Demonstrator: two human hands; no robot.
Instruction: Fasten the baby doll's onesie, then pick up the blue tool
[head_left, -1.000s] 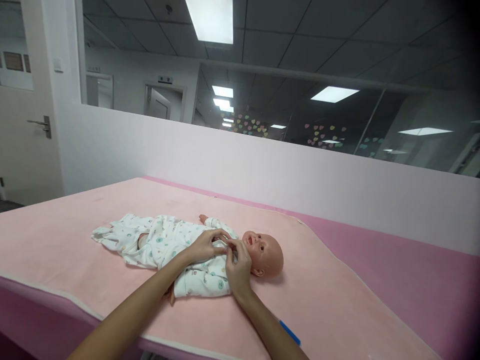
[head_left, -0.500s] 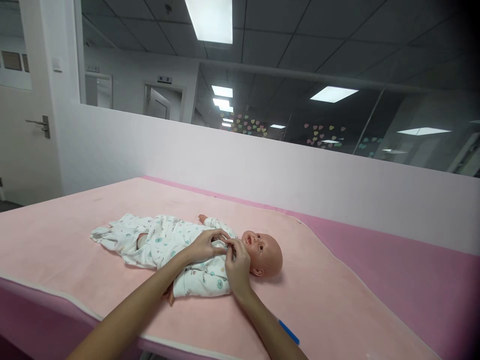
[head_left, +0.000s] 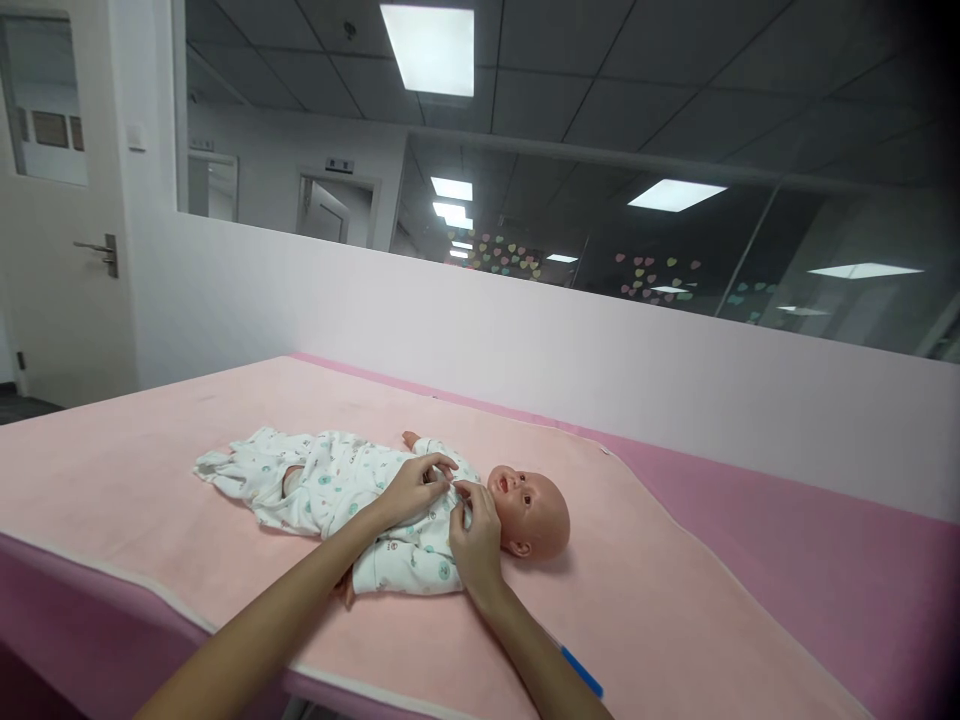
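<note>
A white wall (head_left: 525, 330) topped by a long window (head_left: 750, 110) backs a pink tabletop (head_left: 787, 540), a door (head_left: 52, 280) standing at far left. A paler mat (head_left: 675, 620) covers most of the tabletop, leaving a darker strip bare along the far and right edges.

On the mat, between the near and far edges, a doll (head_left: 536, 515) lies on its back, head toward the right edge, legs toward the left end, one hand pointing to the far edge, the other to the near one. It wears a white printed suit (head_left: 412, 567).

Two bare forearms reach in over the near edge, slanting toward each other. The left hand (head_left: 412, 492), wrist bent and back upward, lies over the doll's chest with fingers arched to the right. The right hand (head_left: 476, 530) rises more upright beside the neck, its fingers curled leftward. The fingertips meet closely at the suit's upper front, just below the chin; whether either pinches the cloth cannot be told.

A blue stick (head_left: 581, 670) lies near the near edge, just right of the right forearm.
</note>
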